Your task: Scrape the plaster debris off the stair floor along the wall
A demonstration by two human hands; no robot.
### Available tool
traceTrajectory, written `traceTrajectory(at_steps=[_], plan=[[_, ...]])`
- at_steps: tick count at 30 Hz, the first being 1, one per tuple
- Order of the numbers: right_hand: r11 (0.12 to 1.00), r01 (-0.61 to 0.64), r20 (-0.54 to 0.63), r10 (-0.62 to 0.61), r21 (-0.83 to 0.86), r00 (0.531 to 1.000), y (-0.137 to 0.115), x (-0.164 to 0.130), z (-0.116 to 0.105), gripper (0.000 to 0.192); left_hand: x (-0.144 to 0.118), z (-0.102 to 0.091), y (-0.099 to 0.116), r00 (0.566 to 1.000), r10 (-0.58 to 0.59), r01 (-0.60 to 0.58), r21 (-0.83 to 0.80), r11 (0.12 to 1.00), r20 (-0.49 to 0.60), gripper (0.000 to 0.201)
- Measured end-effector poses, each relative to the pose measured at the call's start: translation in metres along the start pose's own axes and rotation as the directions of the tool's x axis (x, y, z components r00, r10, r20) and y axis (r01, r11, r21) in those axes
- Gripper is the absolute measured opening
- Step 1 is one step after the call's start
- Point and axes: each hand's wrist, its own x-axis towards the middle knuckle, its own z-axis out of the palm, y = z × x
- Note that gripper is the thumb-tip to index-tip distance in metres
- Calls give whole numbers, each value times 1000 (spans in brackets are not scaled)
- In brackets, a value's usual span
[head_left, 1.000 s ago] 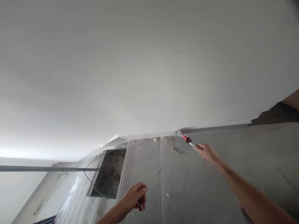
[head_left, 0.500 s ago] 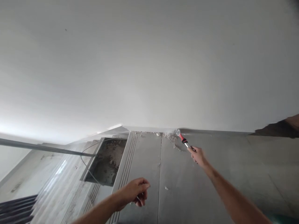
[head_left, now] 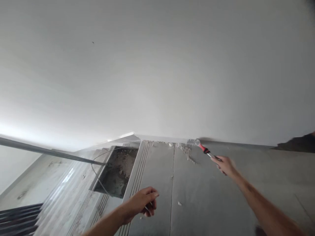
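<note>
My right hand (head_left: 225, 165) grips a scraper (head_left: 204, 149) with a red and black handle. Its metal blade touches the joint where the white surface (head_left: 157, 72) meets the grey tiled steps (head_left: 211, 196). Crumbly plaster residue (head_left: 185, 150) sits just left of the blade. My left hand (head_left: 144, 203) is lower down over the grey tile, its fingers curled around a thin dark object that I cannot make out.
An open patch of bare rubble (head_left: 115, 173) gapes in the steps at left, with a thin wire (head_left: 98, 178) looping across it. A metal rail (head_left: 49, 151) runs from the left edge. A dark ragged patch (head_left: 295, 144) marks the white surface at far right.
The scraper blade has slid to the right along the joint, and my right hand went with it. My left hand has stayed about where it was.
</note>
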Motion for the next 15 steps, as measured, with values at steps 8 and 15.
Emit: traceTrajectory(at_steps=[8,15], plan=[[1000,20,-21,-20,11,1000,-1,0,2,45,-6,1,-1,999,-42,42,19,999,-6,36],[994,109,38,-110,25,993,-24,11,23,39,-12,-19,-15,992,-109,112,48,993,-61,39]])
